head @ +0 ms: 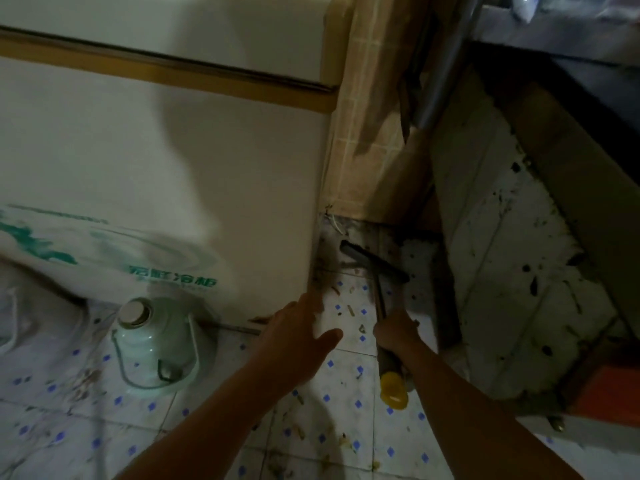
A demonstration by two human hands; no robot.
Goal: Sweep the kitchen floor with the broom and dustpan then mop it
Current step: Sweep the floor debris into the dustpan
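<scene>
My right hand (396,332) grips the metal handle of a long cleaning tool (379,299) whose dark flat head (372,261) lies on the floor in the corner between the freezer and the wall. The handle ends in a yellow cap (394,389) just below my wrist. Straight-fingered, my left hand (299,336) reaches toward the freezer's lower right corner, holding nothing. Bits of debris (349,310) are scattered on the white tiled floor (346,420) with blue diamonds. No dustpan is in view.
A white chest freezer (156,174) fills the left. A pale green lidded pot (156,344) with a wire handle stands on the floor before it. At right, a dirty white panel (512,271) leans under a dark counter (571,64), with an orange object (609,393) at the floor.
</scene>
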